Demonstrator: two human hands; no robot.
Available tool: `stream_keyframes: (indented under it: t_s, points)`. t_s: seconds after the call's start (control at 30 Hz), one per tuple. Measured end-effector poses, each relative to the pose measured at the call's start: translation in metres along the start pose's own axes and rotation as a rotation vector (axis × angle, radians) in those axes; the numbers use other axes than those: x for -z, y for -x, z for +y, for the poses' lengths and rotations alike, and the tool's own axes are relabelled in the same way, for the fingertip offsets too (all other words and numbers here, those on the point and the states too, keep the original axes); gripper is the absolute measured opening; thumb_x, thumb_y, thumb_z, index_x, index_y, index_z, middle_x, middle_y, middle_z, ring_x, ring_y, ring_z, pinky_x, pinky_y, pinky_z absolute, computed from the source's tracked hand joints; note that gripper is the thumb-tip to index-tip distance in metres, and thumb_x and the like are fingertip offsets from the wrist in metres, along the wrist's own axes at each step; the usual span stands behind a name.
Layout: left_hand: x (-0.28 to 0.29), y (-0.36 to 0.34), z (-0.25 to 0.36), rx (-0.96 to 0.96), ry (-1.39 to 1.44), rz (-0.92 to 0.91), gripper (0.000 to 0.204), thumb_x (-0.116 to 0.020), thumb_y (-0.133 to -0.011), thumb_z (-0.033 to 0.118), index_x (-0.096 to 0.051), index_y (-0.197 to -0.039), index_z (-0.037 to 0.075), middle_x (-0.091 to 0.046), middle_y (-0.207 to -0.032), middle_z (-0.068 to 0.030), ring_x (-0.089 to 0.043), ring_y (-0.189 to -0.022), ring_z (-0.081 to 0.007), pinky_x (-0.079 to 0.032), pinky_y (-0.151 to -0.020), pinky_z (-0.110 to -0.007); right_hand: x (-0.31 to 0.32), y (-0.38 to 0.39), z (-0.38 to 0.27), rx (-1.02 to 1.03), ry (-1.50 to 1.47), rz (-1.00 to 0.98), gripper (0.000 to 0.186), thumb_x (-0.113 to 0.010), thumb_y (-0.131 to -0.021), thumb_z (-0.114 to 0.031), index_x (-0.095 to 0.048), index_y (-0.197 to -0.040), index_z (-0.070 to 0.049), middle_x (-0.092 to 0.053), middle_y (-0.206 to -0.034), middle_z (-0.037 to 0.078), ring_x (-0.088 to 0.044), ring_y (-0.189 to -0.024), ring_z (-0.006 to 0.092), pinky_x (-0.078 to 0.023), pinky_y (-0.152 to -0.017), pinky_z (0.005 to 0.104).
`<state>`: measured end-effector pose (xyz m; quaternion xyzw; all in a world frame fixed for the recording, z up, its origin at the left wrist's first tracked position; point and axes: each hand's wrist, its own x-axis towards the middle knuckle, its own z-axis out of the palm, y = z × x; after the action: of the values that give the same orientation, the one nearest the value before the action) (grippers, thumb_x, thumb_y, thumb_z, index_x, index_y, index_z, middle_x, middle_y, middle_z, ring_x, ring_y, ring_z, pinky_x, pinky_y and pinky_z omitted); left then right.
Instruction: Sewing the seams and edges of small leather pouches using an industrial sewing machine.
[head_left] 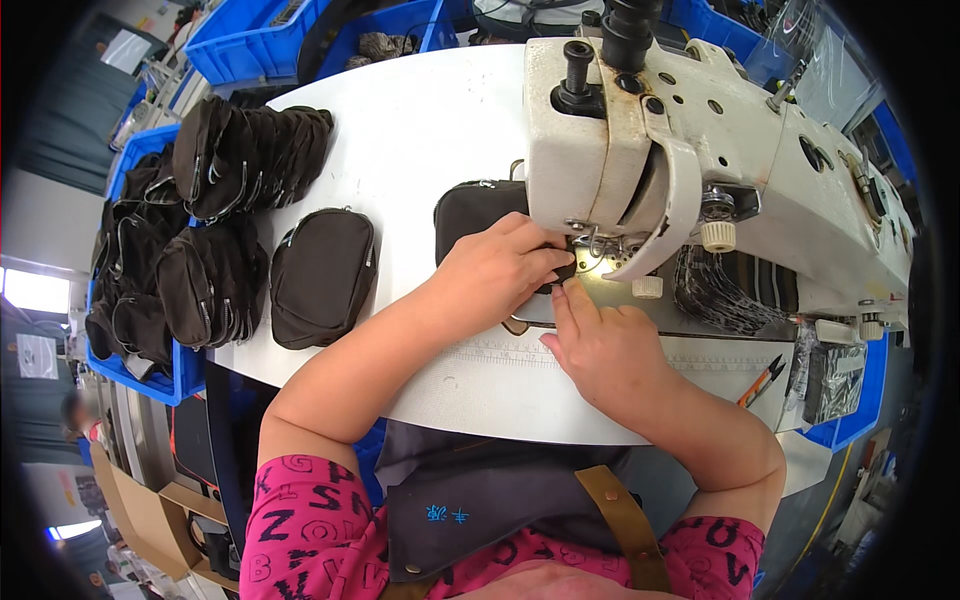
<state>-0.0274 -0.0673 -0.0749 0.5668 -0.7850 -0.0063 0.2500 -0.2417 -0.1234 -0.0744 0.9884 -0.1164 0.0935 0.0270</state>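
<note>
A dark brown zippered pouch (475, 212) lies under the head of a white sewing machine (610, 150), close to the needle area. Across its right part rests my left hand (505, 262), fingers bent and pressing an edge of the pouch. My right hand (610, 345) meets it from the near side, thumb and forefinger closed at the same edge beside the metal needle plate (597, 265). What exactly sits between the fingertips is partly hidden by the fingers. Another brown pouch (323, 278) lies flat on the white table (420, 110), left of my left forearm.
Stacks of brown pouches (250, 160) stand at the table's left edge, beside a full blue bin (185, 375). Striped dark fabric strips (730, 290) lie under the machine arm. Orange-handled tweezers (762, 380) rest near the right edge. More blue bins (250, 45) stand behind.
</note>
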Motion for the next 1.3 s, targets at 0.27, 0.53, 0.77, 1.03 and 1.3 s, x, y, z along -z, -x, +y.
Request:
stream_keyframes:
  t_s: [0.27, 0.53, 0.77, 1.03, 1.3]
  points:
    - [0.008, -0.002, 0.0, 0.08, 0.019, -0.065, 0.021, -0.077, -0.083, 0.013, -0.077, -0.104, 0.013, -0.071, -0.108, 0.0006, -0.066, -0.099, -0.0224, -0.057, -0.078, -0.033, 0.002, 0.003, -0.001, 0.107, 0.008, 0.045, 0.046, -0.075, -0.089, -0.032, -0.072, -0.118, 0.003, -0.072, -0.124, 0.02, -0.061, -0.061, 0.0183, -0.047, -0.059, 0.0324]
    - [0.008, -0.003, -0.003, 0.042, 0.029, -0.039, 0.016, -0.075, -0.084, 0.013, -0.078, -0.099, 0.014, -0.07, -0.105, 0.0012, -0.065, -0.097, -0.0215, -0.056, -0.078, -0.033, 0.003, 0.002, -0.002, 0.091, 0.01, 0.053, 0.045, -0.075, -0.09, -0.032, -0.072, -0.119, 0.003, -0.072, -0.123, 0.02, -0.059, -0.059, 0.0182, -0.047, -0.058, 0.032]
    - [0.0, -0.002, -0.005, -0.032, -0.023, 0.049, 0.017, -0.074, -0.083, 0.014, -0.078, -0.099, 0.013, -0.069, -0.102, 0.0017, -0.063, -0.09, -0.02, -0.055, -0.076, -0.032, 0.004, 0.0, -0.001, 0.116, -0.041, 0.038, 0.043, -0.067, -0.097, -0.029, -0.07, -0.12, 0.007, -0.07, -0.123, 0.028, -0.061, -0.058, 0.0164, -0.049, -0.056, 0.0323]
    - [0.001, -0.006, -0.003, 0.014, -0.06, 0.047, 0.016, -0.074, -0.083, 0.014, -0.077, -0.099, 0.011, -0.069, -0.101, 0.002, -0.064, -0.09, -0.021, -0.055, -0.074, -0.033, -0.004, 0.0, 0.0, 0.035, -0.041, 0.023, 0.05, -0.078, -0.088, -0.035, -0.069, -0.123, 0.0, -0.066, -0.131, 0.022, -0.065, -0.066, 0.018, -0.051, -0.061, 0.0324]
    - [0.003, -0.007, -0.002, 0.044, -0.079, 0.03, 0.019, -0.074, -0.083, 0.014, -0.078, -0.102, 0.013, -0.071, -0.106, 0.0021, -0.066, -0.093, -0.0215, -0.057, -0.075, -0.033, -0.003, -0.004, 0.006, 0.025, -0.093, 0.077, 0.048, -0.072, -0.093, -0.035, -0.068, -0.122, 0.003, -0.068, -0.128, 0.024, -0.066, -0.06, 0.0183, -0.05, -0.058, 0.0325]
